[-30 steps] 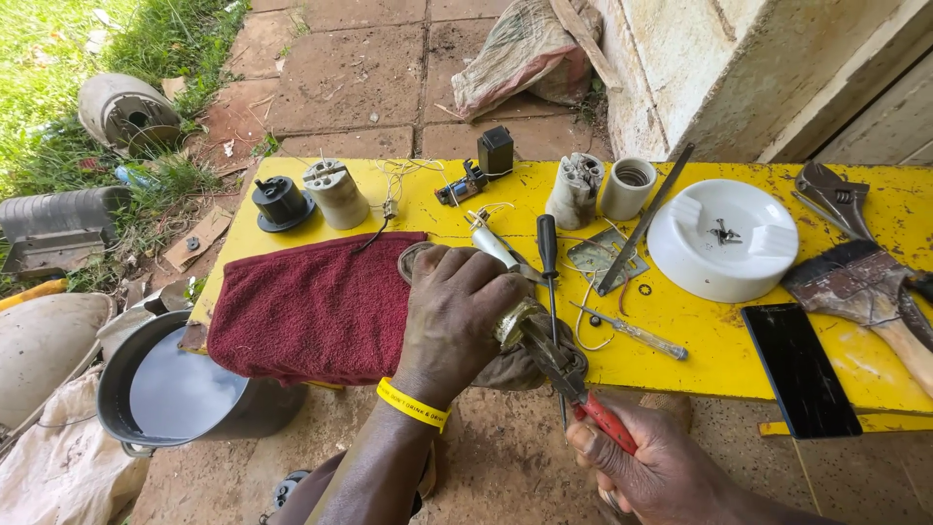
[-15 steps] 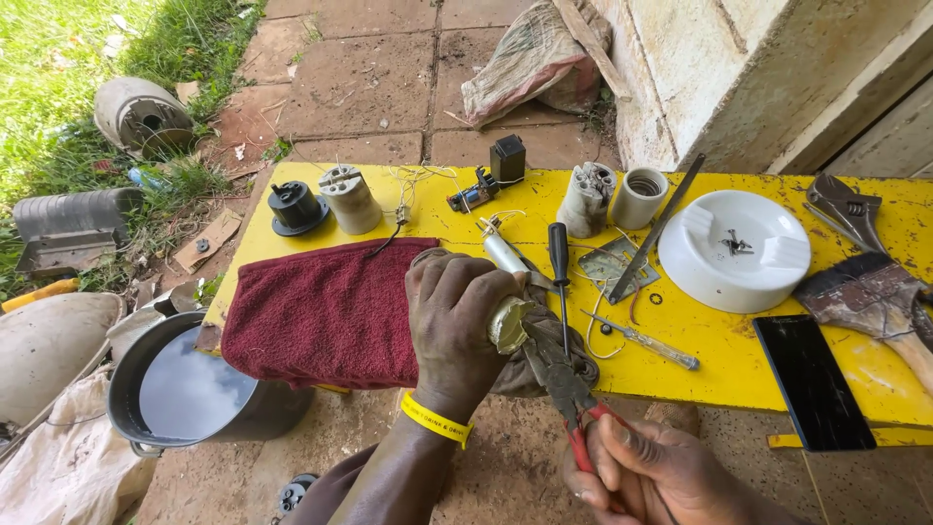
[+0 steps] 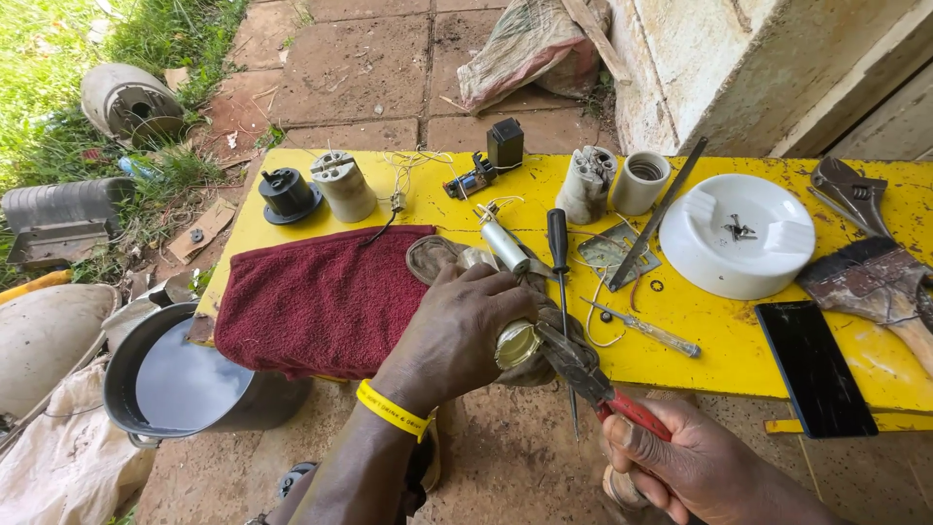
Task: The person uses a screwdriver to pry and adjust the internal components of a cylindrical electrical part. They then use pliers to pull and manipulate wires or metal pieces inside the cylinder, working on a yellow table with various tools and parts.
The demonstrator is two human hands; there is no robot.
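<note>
A: Head view: the right hand (image 3: 695, 465) has drawn lower since a second ago, fingers wrapped round the red-handled pliers (image 3: 593, 379), whose tips meet the round metal part (image 3: 516, 344).

B: The left hand (image 3: 462, 326) clamps that shiny part at the yellow table's (image 3: 680, 340) near edge. Beyond lie a nubby maroon towel (image 3: 321, 292) and a smooth white dish (image 3: 736, 233).

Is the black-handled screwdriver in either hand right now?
No. The black-handled screwdriver lies on the yellow table, while the right hand holds red-handled pliers and the left hand holds a small round metal part.
</note>
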